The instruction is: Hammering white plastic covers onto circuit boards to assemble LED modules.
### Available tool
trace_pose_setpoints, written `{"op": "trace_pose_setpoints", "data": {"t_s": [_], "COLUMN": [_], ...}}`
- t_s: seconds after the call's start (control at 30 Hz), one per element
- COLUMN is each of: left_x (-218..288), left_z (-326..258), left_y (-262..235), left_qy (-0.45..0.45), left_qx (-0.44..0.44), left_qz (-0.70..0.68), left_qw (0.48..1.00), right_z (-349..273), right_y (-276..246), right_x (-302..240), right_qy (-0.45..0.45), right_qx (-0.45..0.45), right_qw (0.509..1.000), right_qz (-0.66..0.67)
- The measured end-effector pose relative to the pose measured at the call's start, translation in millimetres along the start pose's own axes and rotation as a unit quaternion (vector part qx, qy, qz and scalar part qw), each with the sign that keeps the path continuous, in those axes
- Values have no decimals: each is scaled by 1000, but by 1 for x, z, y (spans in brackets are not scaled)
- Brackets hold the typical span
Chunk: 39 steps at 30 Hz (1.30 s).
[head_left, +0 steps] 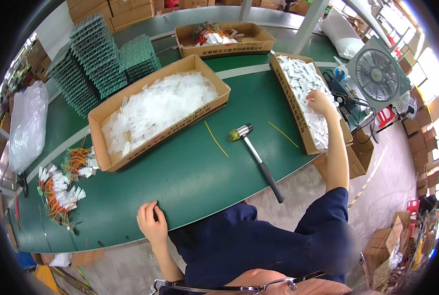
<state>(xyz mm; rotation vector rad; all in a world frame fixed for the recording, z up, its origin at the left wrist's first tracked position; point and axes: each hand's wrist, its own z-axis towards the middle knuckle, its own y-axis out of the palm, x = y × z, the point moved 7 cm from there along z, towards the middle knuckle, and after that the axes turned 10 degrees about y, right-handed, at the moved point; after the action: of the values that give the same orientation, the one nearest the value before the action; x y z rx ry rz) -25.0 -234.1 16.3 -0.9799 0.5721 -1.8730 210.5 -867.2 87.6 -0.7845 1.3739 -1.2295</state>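
At the right, my right hand (320, 102) reaches into a long cardboard box (291, 104) of small flat white pieces (298, 73). Its fingers are bent together at the pieces, and whatever lies between them is hidden. Lower left, my left hand (152, 222) rests at the near edge of the green table (190, 189). The fingers there are loosely curled with a gap beside the thumb, and nothing shows in them. Between the hands lies a mallet (259, 158) with a yellowish and metal head and a dark grip. Thin yellow strips (216, 139) lie on either side of its head.
A large box (219, 88) of translucent pieces stands mid-table. Behind it are another box (259, 45) with wired parts and stacked green racks (94, 56). Wired white parts (62, 189) lie at left. A grey fan (376, 73) stands beside cabled equipment at right.
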Motion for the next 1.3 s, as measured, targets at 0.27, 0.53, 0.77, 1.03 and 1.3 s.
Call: {"op": "trace_pose_setpoints", "data": {"t_s": [0.27, 0.53, 0.77, 1.03, 1.3], "left_x": [3, 1, 7, 6, -99], "left_z": [3, 3, 9, 7, 14], "left_y": [1, -4, -4, -7, -109], "left_qy": [-9, -5, 3, 6, -134], "left_qx": [3, 3, 12, 29, 202], "left_qz": [-12, 1, -21, -6, 26], "left_qw": [1000, 1000, 1000, 1000, 970], "right_z": [-43, -204, -251, -267, -276], "right_y": [-54, 54, 97, 113, 126], "right_x": [-86, -341, -357, -338, -341], "right_qy": [-86, -414, -467, -334, -288], "right_qx": [152, -140, -161, -87, -43], "right_qw": [984, 881, 845, 912, 923], "right_qz": [-25, 181, 204, 221, 253]}}
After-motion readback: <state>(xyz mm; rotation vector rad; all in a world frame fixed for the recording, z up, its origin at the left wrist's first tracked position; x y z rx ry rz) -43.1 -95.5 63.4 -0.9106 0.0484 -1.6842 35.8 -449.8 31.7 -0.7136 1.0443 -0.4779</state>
